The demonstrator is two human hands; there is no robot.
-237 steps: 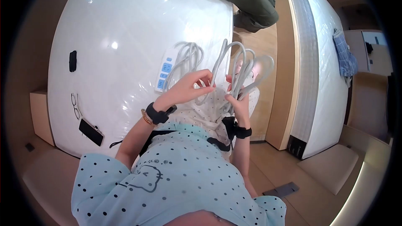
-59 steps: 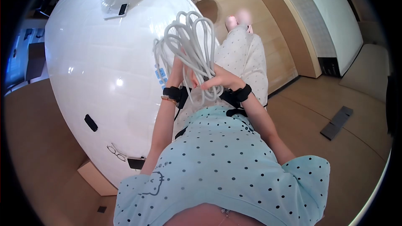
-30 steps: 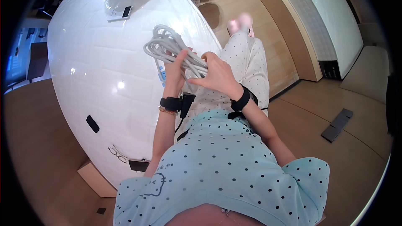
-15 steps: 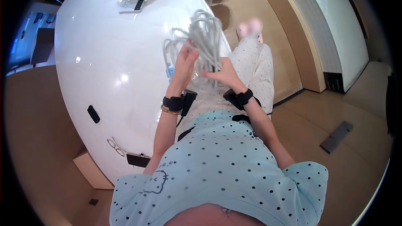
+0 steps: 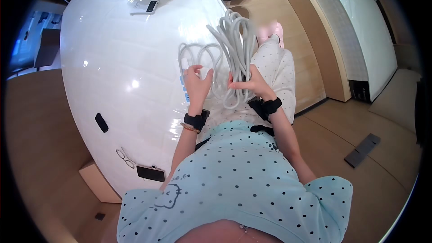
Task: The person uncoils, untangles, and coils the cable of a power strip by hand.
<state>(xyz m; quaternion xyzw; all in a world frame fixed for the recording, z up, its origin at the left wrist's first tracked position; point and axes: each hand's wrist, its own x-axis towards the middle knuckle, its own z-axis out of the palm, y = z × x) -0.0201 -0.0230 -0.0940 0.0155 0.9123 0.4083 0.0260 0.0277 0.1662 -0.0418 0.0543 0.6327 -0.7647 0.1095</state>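
- Two bare hands are working at a grey cable (image 5: pixel 237 40), whose gathered loops are standing above the lap, beside the wrapped mattress (image 5: pixel 112 58).
- The right hand (image 5: pixel 255 82) is closing round the lower part of the bundle, thumb across the strands.
- The left hand (image 5: pixel 196 85) is spreading its thumb and fingers wide by the loose loops (image 5: pixel 201 46); whether a fingertip is touching them, I cannot tell.
- The power strip (image 5: pixel 187 96) is lying on the mattress, partly hidden behind the left hand.
- The cable is looking thick, smooth and springy, bending in broad curves rather than sharp folds; it is probably moderately heavy as a bundle and hardly fragile.
- Its loops are likely wanting to fan out, so the narrow gathered part is offering the best hold, with the whole palm wrapping every strand.
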